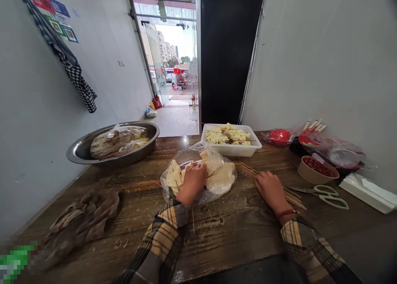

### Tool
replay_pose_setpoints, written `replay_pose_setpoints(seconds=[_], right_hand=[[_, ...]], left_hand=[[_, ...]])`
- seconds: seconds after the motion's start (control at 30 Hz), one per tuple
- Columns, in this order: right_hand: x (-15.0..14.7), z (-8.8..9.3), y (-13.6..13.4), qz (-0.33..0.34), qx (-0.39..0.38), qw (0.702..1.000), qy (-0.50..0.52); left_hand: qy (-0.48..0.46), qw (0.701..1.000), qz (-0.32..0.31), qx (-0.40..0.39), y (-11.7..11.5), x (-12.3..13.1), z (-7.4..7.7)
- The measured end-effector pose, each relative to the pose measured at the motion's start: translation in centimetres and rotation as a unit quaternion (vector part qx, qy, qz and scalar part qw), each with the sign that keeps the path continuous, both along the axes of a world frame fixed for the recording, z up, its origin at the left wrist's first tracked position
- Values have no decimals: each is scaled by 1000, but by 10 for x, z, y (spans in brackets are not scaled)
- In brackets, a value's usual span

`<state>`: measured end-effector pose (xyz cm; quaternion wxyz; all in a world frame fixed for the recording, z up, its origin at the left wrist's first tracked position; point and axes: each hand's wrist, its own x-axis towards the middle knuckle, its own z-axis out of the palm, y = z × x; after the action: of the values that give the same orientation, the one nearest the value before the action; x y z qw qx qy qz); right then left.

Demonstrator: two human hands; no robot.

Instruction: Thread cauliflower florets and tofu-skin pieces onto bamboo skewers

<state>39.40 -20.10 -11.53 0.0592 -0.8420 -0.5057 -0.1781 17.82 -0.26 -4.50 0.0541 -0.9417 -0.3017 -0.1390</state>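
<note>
My left hand (194, 180) is closed over pale, thin folded food sheets, perhaps tofu skin, in an opened clear plastic bag (214, 195). One folded sheet (174, 175) lies left of my fingers, with a thin stick across it; more sheets (223, 177) are on the right. Below my left wrist, another thin stick (193, 220) points toward me. Over a bundle of bamboo skewers (294, 199) on the table, my right hand (269, 188) has its fingers curled down on them. Its fingertips are partly hidden.
Behind the bag stands a white tub (235, 150) of skewered pale yellow-green food. A metal basin (144, 149) holds bagged food at left. Scissors (328, 195), a bowl of red contents (318, 172) and tissues (372, 193) are at right; a crumpled dark bag (87, 217) lies front left.
</note>
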Motion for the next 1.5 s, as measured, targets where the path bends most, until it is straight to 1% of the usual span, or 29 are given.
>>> replay_pose_setpoints(seconds=[0.07, 0.17, 0.3, 0.4, 0.53, 0.63, 0.73, 0.83, 0.9, 0.97, 1.03, 1.13, 1.23, 1.3, 1.37, 1.43, 1.5], right_hand=[[-1, 2, 1, -8, -1, 1000, -2], [-1, 4, 0, -12, 7, 1000, 5], [0, 6, -7, 5, 32, 999, 26], [0, 7, -10, 18, 34, 998, 40], [-2, 9, -9, 5, 21, 1000, 21], [-4, 9, -6, -3, 22, 1000, 8], [-3, 7, -4, -14, 27, 1000, 6], [0, 4, -2, -32, 43, 999, 9], [3, 2, -2, -42, 56, 997, 15], [6, -1, -3, -42, 96, 994, 32], [9, -4, -5, -24, 167, 984, 57], [11, -7, -9, 18, 263, 961, 84], [9, -3, -11, 43, 321, 940, 107], [2, 7, -9, 64, 360, 922, 124], [-10, 23, -5, 94, 394, 903, 141], [-30, 44, 2, 133, 410, 886, 170], [-58, 66, 12, 185, 398, 873, 214]], left_hand=[[8, 1000, 4, -7, 0, 2, 0], [2, 999, 27, -24, -1, 4, 1], [-10, 997, 54, -54, -1, 5, 0], [-26, 996, 43, -70, 1, 6, -2], [-56, 994, 37, -85, 5, 9, -5], [-94, 990, 32, -105, 6, 12, -5], [-146, 980, 2, -136, 7, 12, -3], [-211, 961, -20, -176, 9, 8, 3], [-257, 943, -27, -210, 9, 3, 8], [-305, 918, -27, -253, 9, -3, 14], [-374, 876, -18, -305, 8, -9, 21], [-481, 783, -11, -393, 4, -20, 29], [-533, 702, -8, -473, -1, -33, 32], [-550, 653, 2, -520, -3, -40, 31], [-561, 609, 6, -561, -6, -44, 29], [-569, 578, -3, -586, -8, -46, 29], [-581, 555, -16, -595, -9, -47, 31]])
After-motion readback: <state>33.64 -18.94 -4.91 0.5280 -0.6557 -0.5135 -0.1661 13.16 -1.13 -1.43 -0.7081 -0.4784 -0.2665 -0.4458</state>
